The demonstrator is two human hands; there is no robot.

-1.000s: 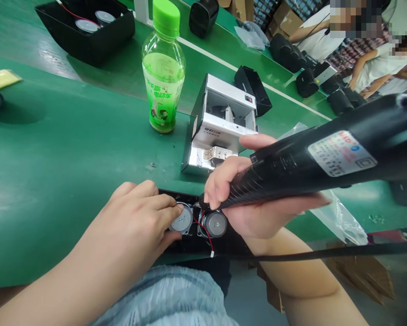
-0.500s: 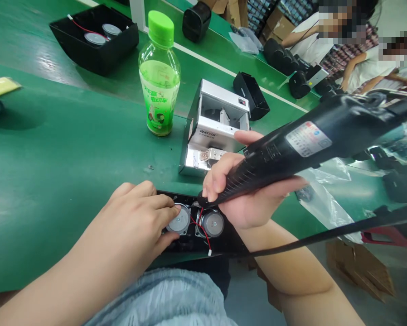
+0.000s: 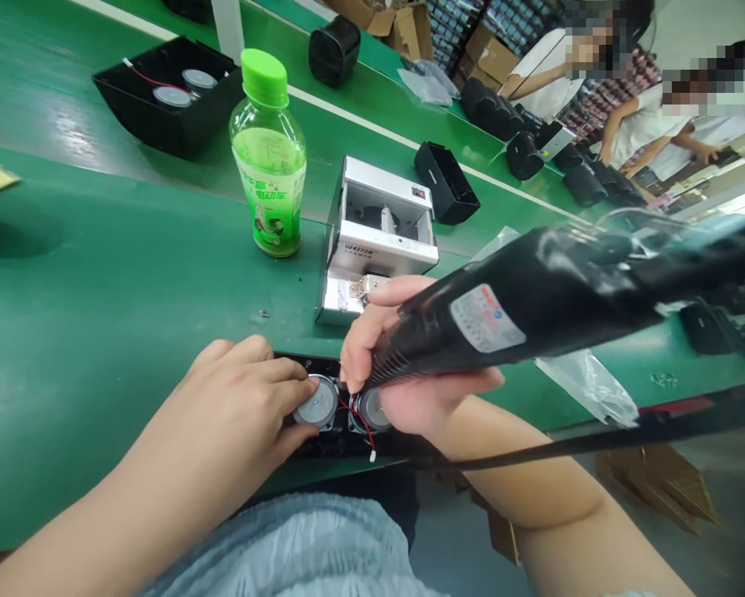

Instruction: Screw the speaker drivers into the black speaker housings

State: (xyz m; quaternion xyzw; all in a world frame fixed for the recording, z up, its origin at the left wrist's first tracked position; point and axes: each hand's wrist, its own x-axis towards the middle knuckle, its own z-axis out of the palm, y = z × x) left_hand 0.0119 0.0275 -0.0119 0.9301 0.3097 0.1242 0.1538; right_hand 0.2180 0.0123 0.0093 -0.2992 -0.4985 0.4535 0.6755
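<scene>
"What's nearest?"

"The left hand (image 3: 245, 394), fingers curled and pressing down over the left driver (image 3: 318, 404), thumb low against its rim."

"How will that speaker driver handle?"

"Stiff, and probably heavy for its size. Hold it by the metal frame, not the silver face. The thin red wire (image 3: 361, 421) looks like the fragile part."

"And the right hand (image 3: 403, 373)?"

"Clenched round a black electric screwdriver (image 3: 534, 307) at its ribbed nose. The tip is hidden by the fingers, just above the drivers."

"Where do the drivers sit?"

"Side by side in a black housing (image 3: 328, 449) at the edge of the green bench (image 3: 129, 274), the right driver (image 3: 373, 410) partly under the right hand."

"Further out?"

"A green-capped bottle (image 3: 268, 166), a silver screw feeder (image 3: 376, 240), a black tray (image 3: 167, 104) of drivers, then co-workers (image 3: 538, 83)."
</scene>
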